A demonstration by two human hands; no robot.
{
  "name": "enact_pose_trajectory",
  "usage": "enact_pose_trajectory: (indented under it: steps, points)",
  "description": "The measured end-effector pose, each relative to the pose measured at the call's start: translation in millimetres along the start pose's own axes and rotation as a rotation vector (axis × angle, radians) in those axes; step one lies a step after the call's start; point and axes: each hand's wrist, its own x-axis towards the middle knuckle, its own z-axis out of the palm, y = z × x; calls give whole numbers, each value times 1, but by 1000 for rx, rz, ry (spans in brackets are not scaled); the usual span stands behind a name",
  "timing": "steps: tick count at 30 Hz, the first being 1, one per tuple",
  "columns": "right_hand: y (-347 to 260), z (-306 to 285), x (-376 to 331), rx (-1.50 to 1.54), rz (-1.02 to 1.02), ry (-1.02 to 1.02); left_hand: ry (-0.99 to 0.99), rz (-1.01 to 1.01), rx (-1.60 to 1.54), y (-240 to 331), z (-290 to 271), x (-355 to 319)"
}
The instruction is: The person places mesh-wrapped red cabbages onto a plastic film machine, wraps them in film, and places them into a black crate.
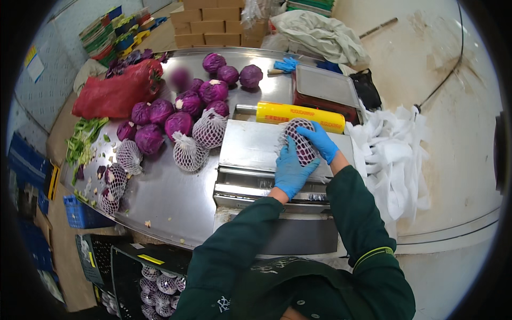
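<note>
Head view: left hand [293, 172] and right hand [320, 141] (blue-gloved), half-spread, in joint grip on netted cabbage [303, 145]

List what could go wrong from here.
1. The round purple cabbage in white mesh netting might slip or roll: the blue-gloved left grip and right grip cup it over a flat silver metal plate.
2. The bunched white sheet material hangs beside the right forearm, so a sleeve could drag it.
3. The loose bare purple cabbages are round and could roll if bumped.
</note>
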Motion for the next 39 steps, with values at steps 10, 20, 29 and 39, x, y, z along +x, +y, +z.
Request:
enact_pose_trajectory:
  steps: [10, 20, 29, 39]
  points:
    - [8, -84, -148, -1350, -281, 393, 169, 129, 614, -43, -102, -54]
    - [57, -52, -196, -648, -195, 108, -21, 74, 470, -76, -50, -49]
    - [-119, -66, -282, -839, -317, -619, -684, 123, 53, 54, -184, -147]
    - [-43, -106, 9, -1219, -739, -44, -14, 817, 992, -17, -142, 119]
